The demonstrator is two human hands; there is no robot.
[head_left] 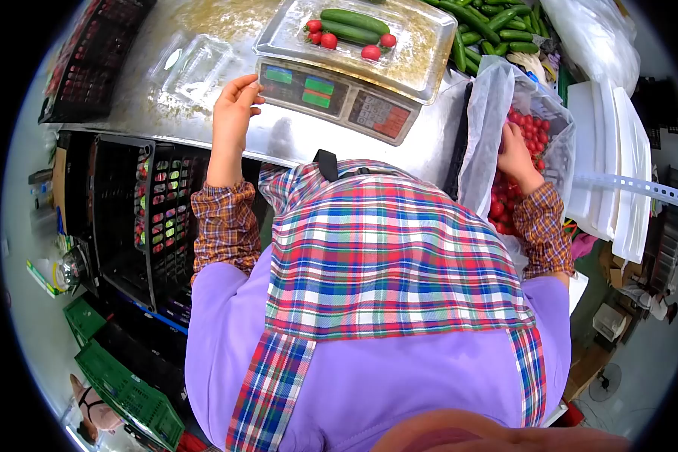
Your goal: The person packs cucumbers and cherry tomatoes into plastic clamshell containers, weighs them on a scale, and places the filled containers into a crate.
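Note:
On the metal platform of a digital scale (429, 68), two cucumbers (350, 26) and several red radishes (328, 41) lie in a clear plastic tray. My left hand (237, 109) is raised at the scale's left edge, its fingers slightly curled and apart, holding nothing. My right hand (518, 158) reaches into a lined crate (557, 128) of small red radishes (533, 135). Its fingertips are hidden behind the white liner (488, 113), so what they touch cannot be seen.
Clear plastic trays (196, 68) lie on the metal table (139, 90) left of the scale. Cucumbers (497, 22) are heaped at the back right. Black crates (158, 218) stand below left, green crates (128, 388) lower down. White foam boxes (606, 151) stand right of the radish crate.

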